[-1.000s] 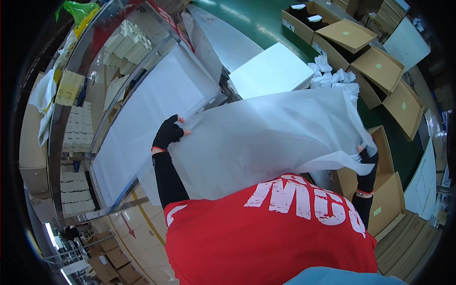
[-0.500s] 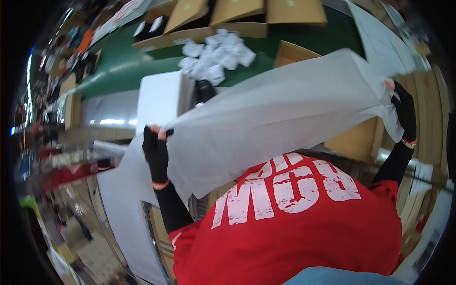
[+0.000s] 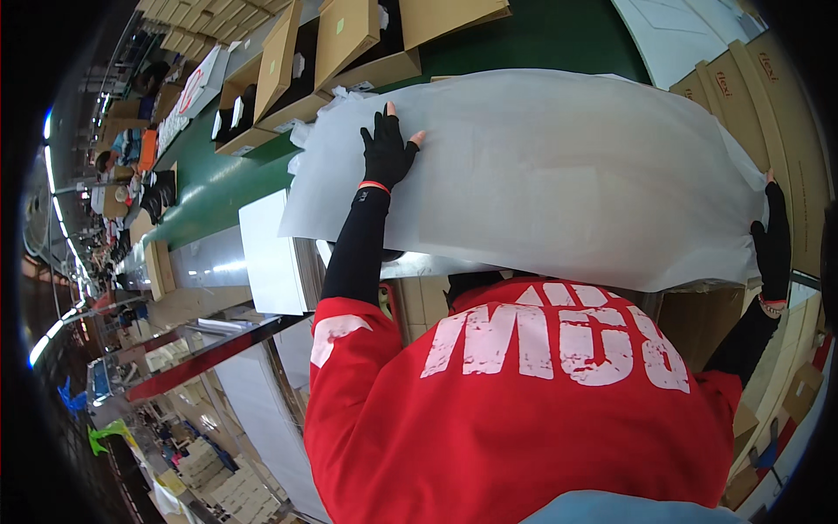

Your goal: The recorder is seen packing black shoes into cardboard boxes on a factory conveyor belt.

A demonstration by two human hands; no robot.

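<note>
At far left, dark shoes (image 3: pixel 157 194) sit by the outer edge of the green surface (image 3: pixel 223 185), and its green runs on as a bare strip between them and a row of lidded cardboard boxes (image 3: pixel 384 70). A white stack (image 3: pixel 264 253) stands nearer the person, one corner just under the sheet's left end, with a metal strip (image 3: pixel 209 262) to its left; below, white sheeting (image 3: pixel 253 410) slants down. Crumpled white paper (image 3: pixel 301 135) pokes out past the left edge of the large translucent sheet (image 3: pixel 567 166), which stretches from the stack across to the right, in front of the person, hiding much of the surface. The left hand (image 3: pixel 389 153), in a black fingerless glove, lies on the sheet near its left end, fingers spread. Behind the sheet's far edge, green shows as far as a pale board (image 3: pixel 685 35). Brown cardboard (image 3: pixel 698 319) shows below its near edge. At the rumpled right edge is the right hand (image 3: pixel 772 240), one finger pointing up; whether it pinches the sheet I cannot tell. Flat brown cartons (image 3: pixel 777 131) stand close beyond it, leaving little room on that side.
</note>
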